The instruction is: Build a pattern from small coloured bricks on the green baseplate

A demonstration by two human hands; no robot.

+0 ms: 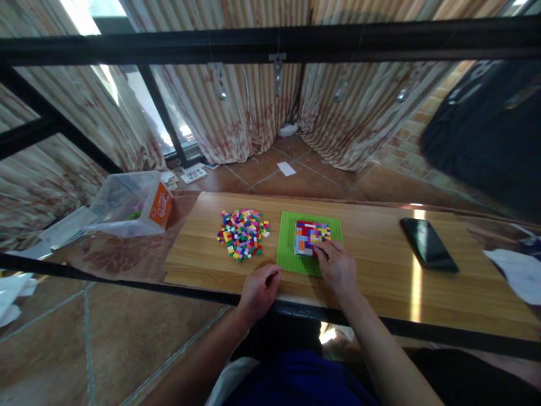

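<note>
A green studded baseplate (287, 248) lies on the wooden board, bearing a low block of many-coloured toy bricks (305, 237). My right hand (338, 266) reaches over the right part of that block, thumb and fingertips closed together at its near edge; whatever they pinch is hidden. Beside the plate's near left corner rests my left hand (260, 290), its fingers curled in. I cannot make out whether anything is inside them. To the left of the plate spreads a pile of small loose bricks (243, 234) in mixed colours.
A black phone (429, 245) lies on the wooden board (372, 282) at the right. Past the board's left end stands a clear plastic box (131, 206) with an orange label. A dark metal bar (177, 48) crosses above, before striped curtains (249, 107).
</note>
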